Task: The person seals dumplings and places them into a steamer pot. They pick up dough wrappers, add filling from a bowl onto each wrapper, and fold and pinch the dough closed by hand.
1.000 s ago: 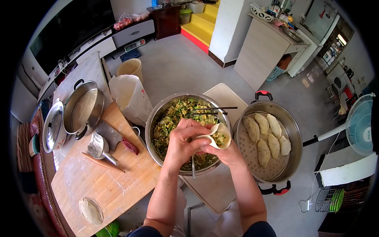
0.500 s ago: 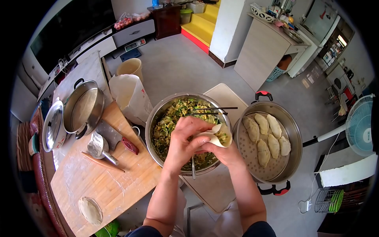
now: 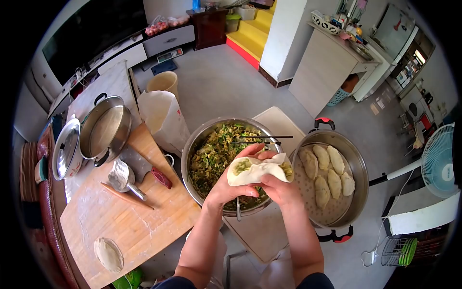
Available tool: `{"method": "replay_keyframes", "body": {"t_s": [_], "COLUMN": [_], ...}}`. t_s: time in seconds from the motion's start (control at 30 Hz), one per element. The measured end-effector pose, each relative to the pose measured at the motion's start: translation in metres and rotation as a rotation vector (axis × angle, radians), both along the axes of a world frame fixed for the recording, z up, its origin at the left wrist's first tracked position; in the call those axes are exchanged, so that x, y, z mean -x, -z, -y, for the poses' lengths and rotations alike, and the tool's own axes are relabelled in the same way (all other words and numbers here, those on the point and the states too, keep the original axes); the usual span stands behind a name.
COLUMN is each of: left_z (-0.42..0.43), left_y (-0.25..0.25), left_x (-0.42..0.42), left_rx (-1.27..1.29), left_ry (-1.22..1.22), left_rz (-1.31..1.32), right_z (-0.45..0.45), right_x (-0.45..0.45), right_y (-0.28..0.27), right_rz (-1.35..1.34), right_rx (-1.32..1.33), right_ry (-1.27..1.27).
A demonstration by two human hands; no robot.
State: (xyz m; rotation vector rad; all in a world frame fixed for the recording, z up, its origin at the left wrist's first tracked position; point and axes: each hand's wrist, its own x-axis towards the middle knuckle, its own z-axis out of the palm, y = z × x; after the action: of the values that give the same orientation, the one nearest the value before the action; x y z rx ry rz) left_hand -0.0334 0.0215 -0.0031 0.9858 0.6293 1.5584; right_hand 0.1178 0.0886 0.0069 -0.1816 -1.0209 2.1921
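Note:
A large dumpling [image 3: 255, 174], its wrapper folded over with green-yellow filling showing at both ends, is held above a steel bowl [image 3: 188, 181]. My left hand [image 3: 228, 189] supports it from the left, thumb underneath and fingers partly hidden behind. My right hand [image 3: 280, 190] grips its near right side. Chopped vegetable filling [image 3: 211, 164] fills the bowl below, with a pair of black chopsticks [image 3: 269, 137] across the far right rim and a spoon handle [image 3: 238, 209] at the near rim.
On the right, a steamer pot [image 3: 358, 192] holds several shaped dumplings [image 3: 334, 183]. To the left, a wooden board [image 3: 163, 212] carries a metal scoop [image 3: 120, 177], a rolling pin [image 3: 126, 196], a cleaver [image 3: 134, 161] and a flattened dough piece [image 3: 109, 254]. A fan [image 3: 438, 159] stands far right.
The dumpling has turned from end-on to lying sideways across both hands, its folded wrapper now facing me. My left hand has moved from above it to its left side. The view has shifted slightly.

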Motion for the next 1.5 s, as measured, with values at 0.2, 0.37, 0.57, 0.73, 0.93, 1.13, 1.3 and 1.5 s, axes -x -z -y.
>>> {"method": "replay_keyframes", "body": {"t_s": [0.2,0.37,0.57,0.73,0.93,1.13,1.3,1.5], "left_z": [0.005,0.006,0.005,0.005,0.016,0.022,0.022,0.021], "left_y": [-0.012,0.003,-0.01,-0.015,-0.019,-0.015,-0.01,-0.009], "left_x": [0.001,0.009,0.0,0.004,0.012,0.019,0.024,0.026], "left_rx": [0.07,0.072,-0.025,0.084,0.11,0.134,0.088,0.084], "left_ry": [-0.118,-0.155,-0.063,-0.064,-0.108,-0.083,-0.15,-0.108], "left_rz": [-0.077,-0.062,0.016,-0.019,-0.02,0.206,0.297,0.268], "right_z": [0.006,0.011,0.019,0.028,0.017,0.007,-0.008,-0.006], "right_x": [0.004,0.006,0.009,0.011,0.004,-0.007,-0.025,-0.023], "right_y": [-0.004,-0.018,-0.023,-0.028,-0.018,-0.03,-0.029,-0.023], "right_rz": [0.12,0.249,0.146,0.215,0.474,0.223,0.227,0.304], "right_rx": [-0.125,-0.257,-0.143,-0.187,-0.485,-0.399,-0.367,-0.348], "right_ry": [0.086,0.213,0.271,0.296,0.401,0.137,0.059,0.203]}}
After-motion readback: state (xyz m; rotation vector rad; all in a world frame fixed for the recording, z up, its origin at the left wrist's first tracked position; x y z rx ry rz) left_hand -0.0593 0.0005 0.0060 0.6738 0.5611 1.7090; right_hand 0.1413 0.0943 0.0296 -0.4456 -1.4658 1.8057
